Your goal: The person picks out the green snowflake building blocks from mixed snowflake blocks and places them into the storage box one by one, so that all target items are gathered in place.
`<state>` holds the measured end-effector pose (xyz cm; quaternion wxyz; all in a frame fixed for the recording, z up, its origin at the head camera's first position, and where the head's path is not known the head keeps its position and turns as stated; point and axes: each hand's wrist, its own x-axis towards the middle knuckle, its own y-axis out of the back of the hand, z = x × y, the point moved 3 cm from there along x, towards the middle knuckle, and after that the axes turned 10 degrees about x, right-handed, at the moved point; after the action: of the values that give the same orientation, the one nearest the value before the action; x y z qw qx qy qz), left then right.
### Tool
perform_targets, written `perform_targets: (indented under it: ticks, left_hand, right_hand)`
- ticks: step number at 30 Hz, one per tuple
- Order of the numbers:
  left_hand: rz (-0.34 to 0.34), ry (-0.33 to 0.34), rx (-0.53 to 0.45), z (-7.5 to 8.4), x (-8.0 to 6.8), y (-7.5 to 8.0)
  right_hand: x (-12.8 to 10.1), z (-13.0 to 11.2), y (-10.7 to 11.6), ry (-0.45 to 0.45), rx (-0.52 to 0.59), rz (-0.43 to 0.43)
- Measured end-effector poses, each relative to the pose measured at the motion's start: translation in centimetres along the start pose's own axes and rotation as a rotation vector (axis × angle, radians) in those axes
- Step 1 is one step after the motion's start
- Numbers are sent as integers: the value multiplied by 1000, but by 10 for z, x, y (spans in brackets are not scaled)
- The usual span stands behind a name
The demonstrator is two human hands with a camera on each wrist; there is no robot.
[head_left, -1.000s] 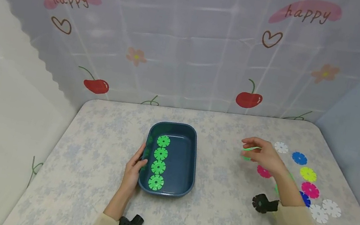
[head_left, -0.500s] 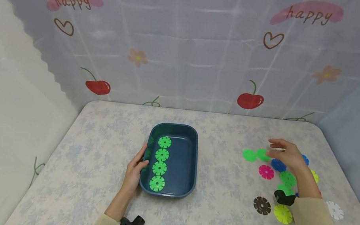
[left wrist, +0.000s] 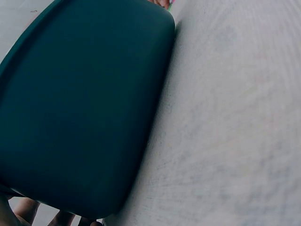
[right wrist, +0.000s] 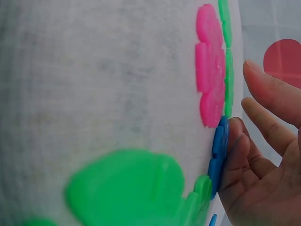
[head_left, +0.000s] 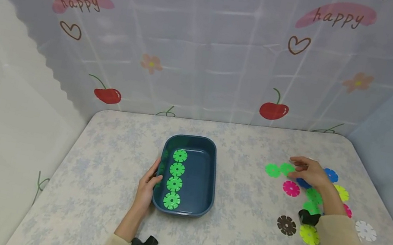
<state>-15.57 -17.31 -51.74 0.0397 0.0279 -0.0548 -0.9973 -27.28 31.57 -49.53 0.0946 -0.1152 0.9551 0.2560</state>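
Observation:
A dark blue tray [head_left: 212, 173] holds a column of several green flower discs [head_left: 175, 178] along its left side. My left hand [head_left: 147, 185] holds the tray's left wall, thumb at the rim and fingers along the outside; the left wrist view shows mostly the tray's outer wall [left wrist: 80, 108]. To the right, my right hand [head_left: 308, 172] hovers low over a cluster of loose discs. Its fingertips [right wrist: 235, 155] touch the edge of a blue disc [right wrist: 217, 155] [head_left: 303, 183], and its fingers hold nothing. Green discs [head_left: 279, 169] lie just left of the hand and a pink disc [head_left: 291, 188] in front.
More loose discs lie on the table's right side: brown [head_left: 286, 225], yellow [head_left: 309, 234], white [head_left: 365, 230], another blue [head_left: 330, 175] and green [head_left: 314, 196]. A patterned curtain backs the table, and its right edge [head_left: 383, 203] is close to the discs.
One second ago my right hand held a green disc; that disc now lies on the table. The hand moved right, then lowered onto the blue disc. My left hand and the tray stayed put.

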Motion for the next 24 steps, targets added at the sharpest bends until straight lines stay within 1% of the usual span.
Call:
perform_targets:
  ticks: [5, 13, 21, 24]
  left_hand:
    - [-1, -5, 12, 0, 0, 1]
    - [-3, -4, 31, -1, -1, 1]
    - [5, 1, 20, 1, -1, 0]
    - [8, -1, 16, 2, 0, 0]
  right_hand:
    - [2, 4, -2, 3, -28, 11]
    - [2, 3, -4, 32, -124, 40]
    - [3, 1, -6, 29, -136, 61]
    - [4, 1, -6, 32, -121, 70]
